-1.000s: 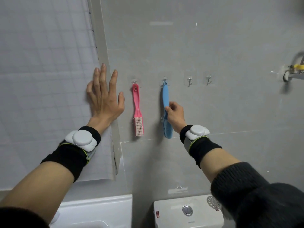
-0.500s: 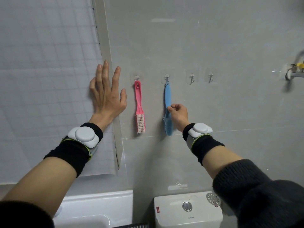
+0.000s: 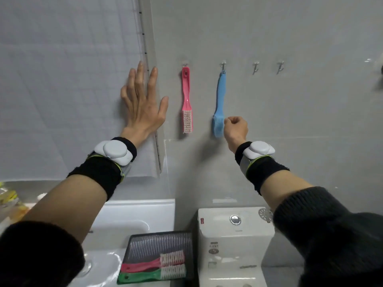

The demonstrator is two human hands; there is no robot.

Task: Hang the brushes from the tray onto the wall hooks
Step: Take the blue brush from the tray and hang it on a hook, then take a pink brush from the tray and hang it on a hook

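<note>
A pink brush [image 3: 186,100] hangs from the leftmost wall hook. A blue brush [image 3: 220,104] hangs from the second hook [image 3: 223,65]. My right hand [image 3: 236,129] is loosely curled just right of the blue brush's head, holding nothing. My left hand [image 3: 143,104] lies flat on the wall with its fingers spread, left of the pink brush. Two bare hooks [image 3: 256,67] [image 3: 280,66] stand to the right. Low down, a dark ribbed tray [image 3: 159,243] holds a red brush [image 3: 155,263] and a green brush [image 3: 153,275].
The tray rests on a white sink edge [image 3: 132,214]. A white toilet tank [image 3: 234,228] with a flush button stands right of it. A vertical strip [image 3: 148,59] splits the tiled wall from the grey wall. Yellow packaging [image 3: 10,199] lies at far left.
My right hand let go of the blue brush and slid down and right of its head. The view tilted down, bringing the tray into sight. My left hand stayed on the wall.
</note>
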